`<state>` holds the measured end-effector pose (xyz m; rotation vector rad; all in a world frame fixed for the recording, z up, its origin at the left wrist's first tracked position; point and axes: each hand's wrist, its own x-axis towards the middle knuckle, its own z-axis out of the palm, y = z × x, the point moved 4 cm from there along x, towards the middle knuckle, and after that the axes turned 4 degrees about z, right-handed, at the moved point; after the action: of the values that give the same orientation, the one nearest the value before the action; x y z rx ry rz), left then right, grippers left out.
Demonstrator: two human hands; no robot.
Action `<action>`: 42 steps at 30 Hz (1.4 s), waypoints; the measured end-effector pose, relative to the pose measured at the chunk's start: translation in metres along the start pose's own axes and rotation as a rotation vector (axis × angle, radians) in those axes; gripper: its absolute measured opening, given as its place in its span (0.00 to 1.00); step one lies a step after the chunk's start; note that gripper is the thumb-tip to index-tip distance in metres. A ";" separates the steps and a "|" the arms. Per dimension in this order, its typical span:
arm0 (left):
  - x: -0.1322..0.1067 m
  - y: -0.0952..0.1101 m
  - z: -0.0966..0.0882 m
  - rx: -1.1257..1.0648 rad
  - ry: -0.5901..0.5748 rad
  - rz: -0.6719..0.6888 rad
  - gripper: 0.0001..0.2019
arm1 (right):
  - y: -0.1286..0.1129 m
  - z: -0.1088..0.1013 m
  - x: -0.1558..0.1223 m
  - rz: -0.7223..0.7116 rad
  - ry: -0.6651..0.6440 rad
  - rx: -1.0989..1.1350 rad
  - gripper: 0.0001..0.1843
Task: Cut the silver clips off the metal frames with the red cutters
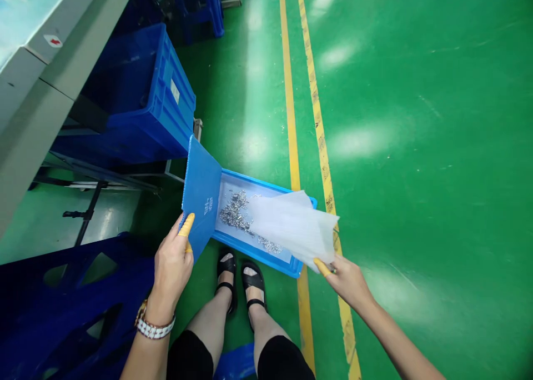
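Note:
With yellow-covered fingertips, my left hand [175,253] grips the edge of a blue corrugated plastic sheet [202,194] with white handwriting on it. The sheet stands tilted up at the left end of a shallow blue tray [254,252]. Inside the tray, many small shiny metal pieces [235,209] lie scattered over a pale lining. My right hand [343,280], also with a yellow-covered fingertip, pinches the corner of a thin white translucent sheet [297,224]. That sheet slants over the tray's right part and hides some of what lies beneath.
A large blue bin [166,102] stands at upper left beside a grey workbench edge [54,108]. Blue plastic stools [195,13] are at the top and lower left. Yellow lines [291,119] run along the green floor [416,146]. My sandalled feet [254,285] are close to the tray.

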<state>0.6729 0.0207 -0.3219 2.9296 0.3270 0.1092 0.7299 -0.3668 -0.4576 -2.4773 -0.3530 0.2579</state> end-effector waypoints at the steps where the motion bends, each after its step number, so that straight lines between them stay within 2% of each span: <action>1: -0.001 0.001 -0.001 0.005 0.000 0.003 0.27 | -0.001 -0.001 0.001 0.026 -0.004 -0.002 0.26; 4: -0.005 0.002 -0.003 0.018 -0.001 0.003 0.27 | -0.010 -0.002 0.004 0.075 -0.016 -0.011 0.30; 7: -0.007 0.003 -0.005 0.028 -0.004 -0.003 0.28 | -0.024 -0.004 0.008 0.059 -0.053 -0.005 0.31; 10: -0.009 0.005 -0.010 0.033 -0.002 -0.012 0.28 | -0.030 -0.012 0.013 0.086 0.010 -0.034 0.31; 15: -0.010 0.004 -0.015 0.040 -0.024 -0.054 0.28 | -0.028 -0.019 0.017 0.126 0.005 -0.067 0.30; 18: -0.011 0.004 -0.015 0.031 -0.029 -0.059 0.27 | -0.026 -0.026 0.016 0.156 0.050 -0.077 0.30; 26: -0.015 0.005 -0.017 -0.003 -0.010 -0.003 0.28 | -0.034 -0.036 0.024 0.240 0.198 -0.031 0.29; 31: -0.021 0.008 -0.022 -0.031 0.024 0.053 0.30 | -0.035 -0.042 0.030 0.276 0.182 -0.042 0.27; 36: -0.029 0.031 -0.035 -0.147 0.104 0.121 0.35 | -0.031 -0.065 0.021 0.290 0.264 -0.069 0.27; 38: -0.032 0.046 -0.039 -0.189 0.113 0.172 0.37 | -0.025 -0.072 0.012 0.380 0.295 -0.031 0.28; 42: -0.035 0.070 -0.038 -0.212 0.142 0.248 0.39 | -0.017 -0.075 -0.003 0.516 0.246 0.098 0.30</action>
<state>0.6503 -0.0469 -0.2729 2.7425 -0.0296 0.3653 0.7434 -0.3963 -0.3878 -2.4273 0.3987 0.1688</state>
